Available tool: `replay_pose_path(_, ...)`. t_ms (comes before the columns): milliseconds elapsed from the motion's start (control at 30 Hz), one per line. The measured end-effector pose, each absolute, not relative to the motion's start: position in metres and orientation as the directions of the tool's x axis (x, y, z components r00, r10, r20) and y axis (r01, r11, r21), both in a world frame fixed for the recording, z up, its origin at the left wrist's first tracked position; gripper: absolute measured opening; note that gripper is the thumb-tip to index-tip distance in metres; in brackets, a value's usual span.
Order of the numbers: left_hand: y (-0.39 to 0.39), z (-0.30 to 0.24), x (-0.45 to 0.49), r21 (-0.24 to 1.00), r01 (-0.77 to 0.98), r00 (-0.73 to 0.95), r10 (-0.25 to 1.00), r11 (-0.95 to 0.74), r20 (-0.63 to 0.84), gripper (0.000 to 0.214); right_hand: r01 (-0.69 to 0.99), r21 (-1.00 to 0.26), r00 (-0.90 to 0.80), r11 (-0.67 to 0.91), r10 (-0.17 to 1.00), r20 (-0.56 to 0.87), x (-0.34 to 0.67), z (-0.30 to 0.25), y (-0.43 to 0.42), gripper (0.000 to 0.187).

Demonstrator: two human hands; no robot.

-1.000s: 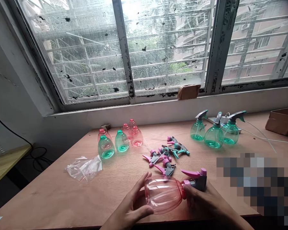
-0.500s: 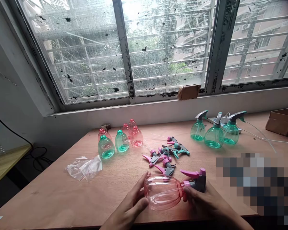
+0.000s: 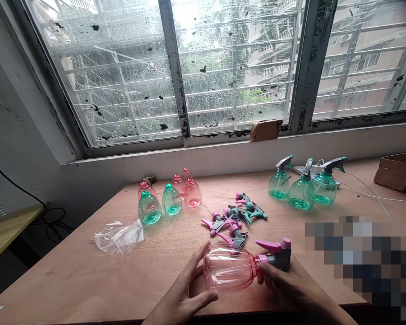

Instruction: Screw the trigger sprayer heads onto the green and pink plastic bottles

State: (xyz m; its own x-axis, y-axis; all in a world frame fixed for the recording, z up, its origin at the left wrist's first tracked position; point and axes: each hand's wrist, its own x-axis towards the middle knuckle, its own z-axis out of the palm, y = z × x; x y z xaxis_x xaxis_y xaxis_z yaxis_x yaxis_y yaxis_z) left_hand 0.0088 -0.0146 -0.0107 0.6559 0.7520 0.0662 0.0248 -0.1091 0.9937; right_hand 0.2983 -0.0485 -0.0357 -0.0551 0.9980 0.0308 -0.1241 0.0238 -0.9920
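Observation:
A clear pink spray bottle [image 3: 228,268] lies sideways above the table's front edge, its grey and pink trigger head [image 3: 279,255] pointing right. My right hand [image 3: 282,282] is closed around the neck and the pink collar, holding it. Around the bottle's base my left hand [image 3: 192,289] is spread, fingers at the far side and thumb stretched out below; whether the fingertips touch is hard to see. Just beyond the bottle lie several loose trigger heads [image 3: 237,221], pink-grey and green-grey, with thin tubes.
Several pink and green bottles without heads [image 3: 149,210] stand at the back left. Three green spray bottles with heads [image 3: 302,194] stand back right, near a white power strip [image 3: 316,169] and cables. A crumpled plastic bag [image 3: 118,237] lies left; a cardboard box [image 3: 397,174] sits far right.
My left thumb has come away from the bottle and moved down and right, so the hand is wider apart. The bottle's base end has tipped slightly upward; my right hand keeps its hold.

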Motion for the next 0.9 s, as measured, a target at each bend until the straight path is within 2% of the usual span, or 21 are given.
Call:
replay_pose_path(100, -0.015, -0.008, 0.008, 0.99, 0.06, 0.656, 0.753, -0.13, 0.059, 0.082, -0.07, -0.997, -0.085, 0.032, 0.996, 0.038, 0.3, -0.036, -0.049, 0.046)
replay_pose_path(367, -0.016, -0.005, 0.007, 0.993, 0.062, 0.665, 0.746, -0.101, 0.035, 0.072, -0.143, -0.989, -0.07, 0.022, 0.997, 0.032, 0.297, -0.04, -0.048, 0.046)
replay_pose_path(533, -0.016, -0.005, 0.007, 0.995, 0.055, 0.677, 0.735, -0.086, 0.026, 0.073, -0.091, -0.995, -0.139, 0.03, 0.989, 0.042, 0.3, -0.041, -0.047, 0.044)
replay_pose_path(700, -0.012, -0.019, 0.009, 0.988, 0.029, 0.623, 0.776, -0.152, 0.101, 0.088, 0.004, -0.999, -0.226, 0.047, 0.973, 0.045, 0.304, -0.046, -0.043, 0.051)
replay_pose_path(800, -0.01, -0.027, 0.01, 0.987, 0.041, 0.58, 0.808, -0.156, 0.103, 0.106, -0.006, -0.998, -0.222, 0.064, 0.973, 0.063, 0.304, -0.046, -0.043, 0.05)
replay_pose_path(900, -0.01, -0.026, 0.01, 0.991, 0.056, 0.592, 0.803, -0.125, 0.068, 0.109, -0.045, -0.996, -0.21, 0.073, 0.974, 0.081, 0.303, -0.043, -0.044, 0.048)
